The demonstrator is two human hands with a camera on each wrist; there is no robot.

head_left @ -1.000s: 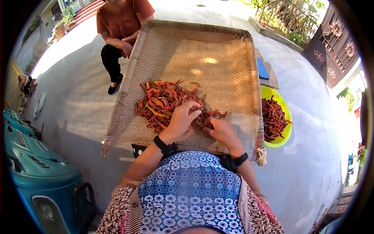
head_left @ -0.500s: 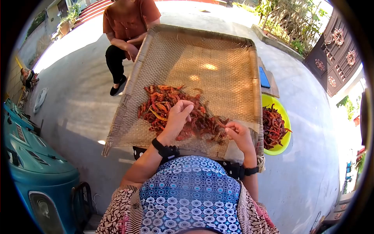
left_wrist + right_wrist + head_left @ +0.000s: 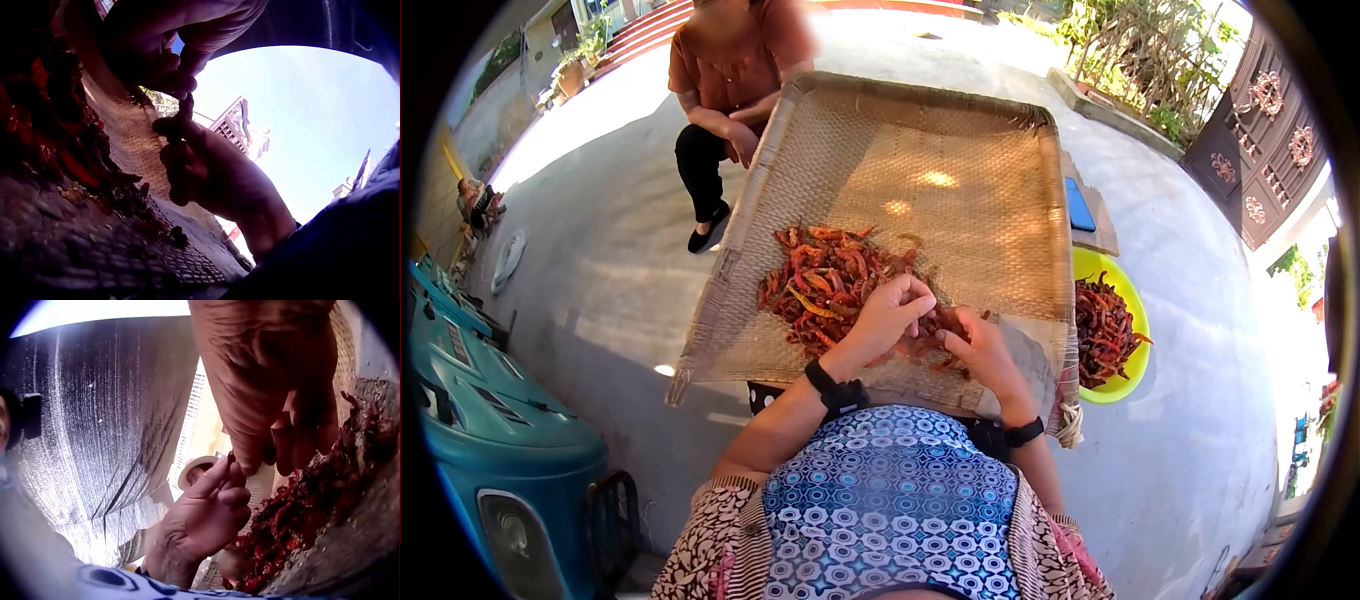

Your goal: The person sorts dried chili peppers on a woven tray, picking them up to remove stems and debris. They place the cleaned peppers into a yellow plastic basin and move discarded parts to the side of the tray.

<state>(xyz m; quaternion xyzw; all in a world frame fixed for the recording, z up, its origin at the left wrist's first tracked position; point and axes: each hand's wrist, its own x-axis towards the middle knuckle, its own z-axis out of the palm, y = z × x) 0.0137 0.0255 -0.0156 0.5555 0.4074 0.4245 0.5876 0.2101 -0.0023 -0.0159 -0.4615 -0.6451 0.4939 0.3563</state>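
A loose pile of dried red chili peppers (image 3: 825, 285) lies on a woven tray (image 3: 970, 150) at waist height. Over the pile's right end, my left hand (image 3: 897, 312) and right hand (image 3: 985, 352) come together, fingertips nearly meeting. In the left wrist view, a small dark chili pepper (image 3: 187, 107) spans the gap, pinched by the thumb and finger of my right hand (image 3: 219, 169) below and my left hand (image 3: 194, 37) above. The right wrist view shows a dark red tip of it at the left hand's (image 3: 212, 515) thumb, beside my right hand (image 3: 269, 381).
Right of the tray stands a yellow basin (image 3: 1140, 305) filled with chilies. A flat blue object (image 3: 1079, 205) lies on a board behind it. A person (image 3: 730, 85) in a rust shirt is at the tray's far left. A teal vehicle (image 3: 530, 440) is at the left.
My right hand swung out to the right, pinching a chili over the pile's edge, then came back beside the left hand. The left hand shifted slightly to the right and down.
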